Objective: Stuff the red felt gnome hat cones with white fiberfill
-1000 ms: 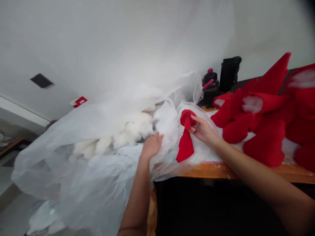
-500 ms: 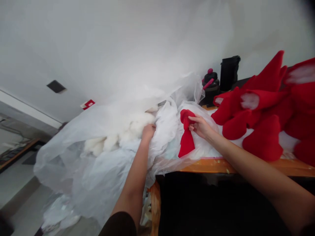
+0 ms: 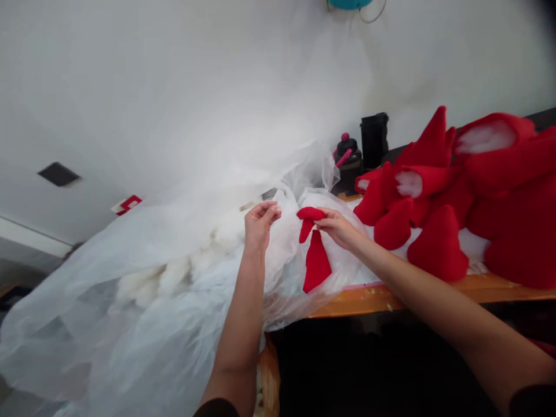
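Note:
My right hand (image 3: 337, 227) pinches the top of a narrow red felt piece (image 3: 316, 262), which hangs down over white plastic. My left hand (image 3: 260, 225) is raised just left of that piece, its fingers curled together. Whether a wisp of fluff lies between them is too small to tell. Below it, white fluffy stuffing (image 3: 167, 277) shows through a large translucent plastic bag (image 3: 130, 341). To the right lies a heap of red felt shapes (image 3: 438, 200) with white stuffing showing in their open ends.
A wooden table edge (image 3: 382, 304) runs beneath the plastic and red heap, with dark space below. A black bottle with pink parts (image 3: 347, 168) and a black cup (image 3: 373, 139) stand at the back. A white wall rises behind, with a teal object (image 3: 350, 3) at its top.
My left hand has lifted off the bag and stuffing, its fingers now curled in the air. The red piece stays in my right hand, and the view has shifted slightly.

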Motion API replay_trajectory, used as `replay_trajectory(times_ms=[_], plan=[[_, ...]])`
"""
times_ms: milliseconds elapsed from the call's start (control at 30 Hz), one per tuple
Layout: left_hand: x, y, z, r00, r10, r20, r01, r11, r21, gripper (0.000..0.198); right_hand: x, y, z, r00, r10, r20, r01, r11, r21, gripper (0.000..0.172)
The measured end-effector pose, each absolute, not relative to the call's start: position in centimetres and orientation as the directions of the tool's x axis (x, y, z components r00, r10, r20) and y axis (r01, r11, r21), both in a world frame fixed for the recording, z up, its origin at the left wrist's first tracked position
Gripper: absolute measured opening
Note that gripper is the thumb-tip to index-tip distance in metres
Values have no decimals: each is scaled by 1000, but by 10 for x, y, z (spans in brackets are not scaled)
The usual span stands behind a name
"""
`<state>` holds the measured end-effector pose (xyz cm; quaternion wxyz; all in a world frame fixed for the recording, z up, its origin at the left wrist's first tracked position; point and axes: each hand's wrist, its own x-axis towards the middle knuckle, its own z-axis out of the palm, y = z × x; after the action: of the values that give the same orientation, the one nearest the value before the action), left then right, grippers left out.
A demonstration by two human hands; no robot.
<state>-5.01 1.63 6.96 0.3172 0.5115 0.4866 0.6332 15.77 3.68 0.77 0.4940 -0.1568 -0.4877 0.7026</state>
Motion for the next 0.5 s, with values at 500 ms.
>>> replay_trajectory(times_ms=[500], plan=[[-113,25,30,-415,910,25,724,313,614,51,155,42,-4,-398,904,156,-546,-97,-832,27]])
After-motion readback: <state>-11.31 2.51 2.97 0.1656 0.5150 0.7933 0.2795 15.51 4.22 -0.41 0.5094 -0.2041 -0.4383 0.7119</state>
